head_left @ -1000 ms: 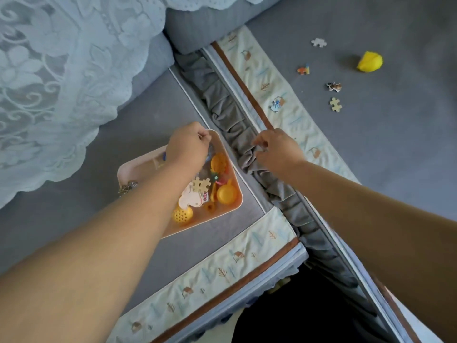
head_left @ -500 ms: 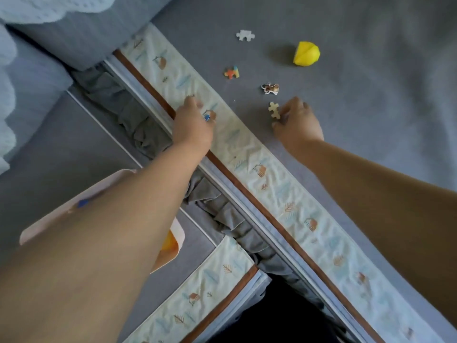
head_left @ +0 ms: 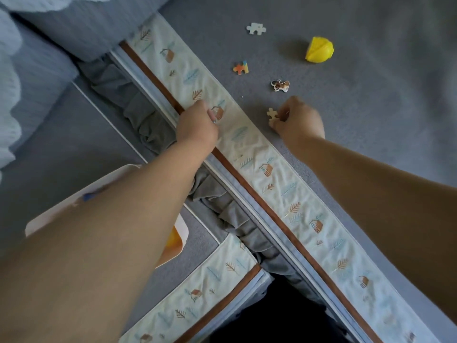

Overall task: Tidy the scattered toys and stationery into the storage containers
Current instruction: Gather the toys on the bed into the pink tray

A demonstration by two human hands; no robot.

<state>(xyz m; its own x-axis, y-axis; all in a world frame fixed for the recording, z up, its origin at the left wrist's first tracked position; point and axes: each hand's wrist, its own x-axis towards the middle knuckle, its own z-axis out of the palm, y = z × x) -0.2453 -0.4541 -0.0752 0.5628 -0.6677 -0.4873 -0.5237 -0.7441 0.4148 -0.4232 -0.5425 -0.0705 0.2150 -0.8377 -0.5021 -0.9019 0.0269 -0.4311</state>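
Note:
My right hand pinches a beige puzzle piece on the grey mat. My left hand is curled on the patterned fabric border; only a sliver of a blue puzzle piece shows at its fingertips. Further out on the mat lie a white puzzle piece, an orange and blue piece, a brown and white piece and a yellow toy. The pink storage tray sits at lower left, mostly hidden under my left forearm, with an orange toy showing at its corner.
A ruffled grey fabric strip runs in the gap between the two padded grey surfaces. A pale blue lace cover hangs at the far left. A dark gap opens at the bottom middle.
Both hands left the tray area and reached across the border. The left hand closed over the blue piece and the right took up the beige piece. The view swung right.

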